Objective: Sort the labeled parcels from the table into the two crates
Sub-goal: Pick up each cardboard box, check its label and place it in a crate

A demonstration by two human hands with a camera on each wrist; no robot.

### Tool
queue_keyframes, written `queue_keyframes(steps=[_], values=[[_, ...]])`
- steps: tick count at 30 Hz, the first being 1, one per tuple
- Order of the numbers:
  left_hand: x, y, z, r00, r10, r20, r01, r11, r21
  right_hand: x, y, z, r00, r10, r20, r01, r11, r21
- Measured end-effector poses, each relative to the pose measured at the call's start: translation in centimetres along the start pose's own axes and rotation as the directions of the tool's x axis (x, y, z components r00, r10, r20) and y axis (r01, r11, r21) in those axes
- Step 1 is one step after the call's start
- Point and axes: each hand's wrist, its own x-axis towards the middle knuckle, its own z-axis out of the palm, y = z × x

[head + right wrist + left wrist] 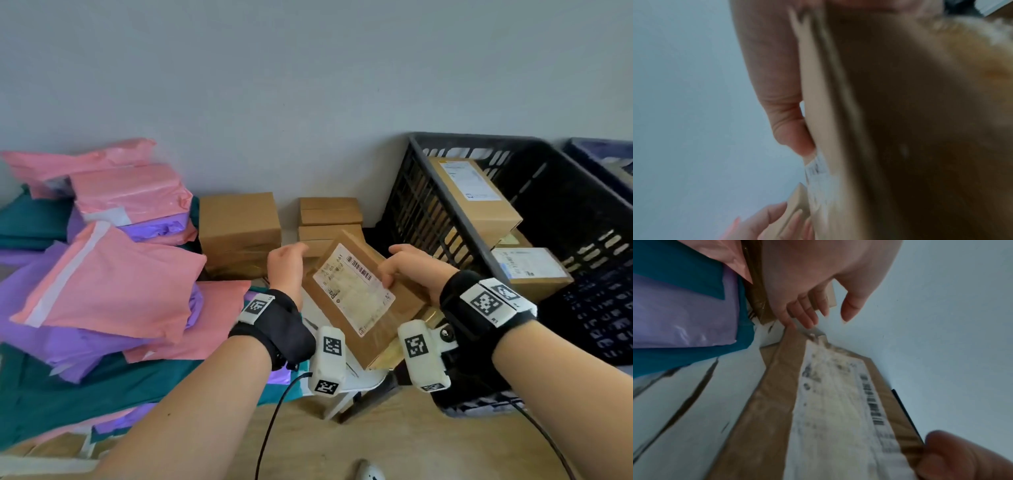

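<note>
A flat brown cardboard parcel [356, 294] with a white barcode label is held tilted above the table, between both hands. My right hand [411, 267] grips its right edge, thumb [781, 113] pressed on the labelled face and fingers under it. My left hand [287, 260] is at the parcel's far left corner, its fingers [807, 316] nearly straight and the thumb spread apart; it does not clasp the parcel [818, 402]. The black crate [479, 138] to the right holds two labelled cardboard boxes [476, 195]. A second, dark blue crate [603, 150] shows at the far right edge.
Pink, purple and teal mailer bags [113, 284] are piled on the left of the table. Plain cardboard boxes [239, 226] are stacked against the grey wall behind the held parcel. The white table's corner [346, 383] and wooden floor [376, 438] lie below my wrists.
</note>
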Motion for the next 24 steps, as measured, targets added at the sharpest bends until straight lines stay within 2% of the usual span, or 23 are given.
queue_keyframes(steps=[1,3,5,7,13,24], values=[[-0.3,0.5,0.0,1.000,-0.004,0.016,0.004,1.000,-0.025,-0.3,-0.3,-0.2,1.000,-0.020,0.007,0.020,0.998,0.059],[-1.1,1.5,0.0,0.988,-0.062,0.143,0.076,0.992,-0.096,-0.6,-0.6,-0.6,0.997,-0.072,0.021,0.066,0.975,0.213],[-1.6,2.3,0.1,0.946,-0.126,0.298,0.170,0.977,-0.126,-0.7,-0.7,-0.8,0.991,-0.130,0.032,0.111,0.928,0.357],[-1.6,3.0,0.2,0.911,-0.131,0.391,0.188,0.976,-0.111,-0.4,-0.6,-0.8,0.984,-0.169,0.050,0.128,0.881,0.456],[-2.0,5.0,1.2,0.919,-0.004,0.394,0.023,0.999,-0.043,-0.4,-1.2,-1.1,0.938,-0.280,0.205,0.178,0.896,0.407],[-1.1,6.3,2.7,0.896,0.081,0.436,-0.086,0.996,-0.008,0.2,-1.9,-2.1,0.926,-0.349,0.143,0.246,0.846,0.473]])
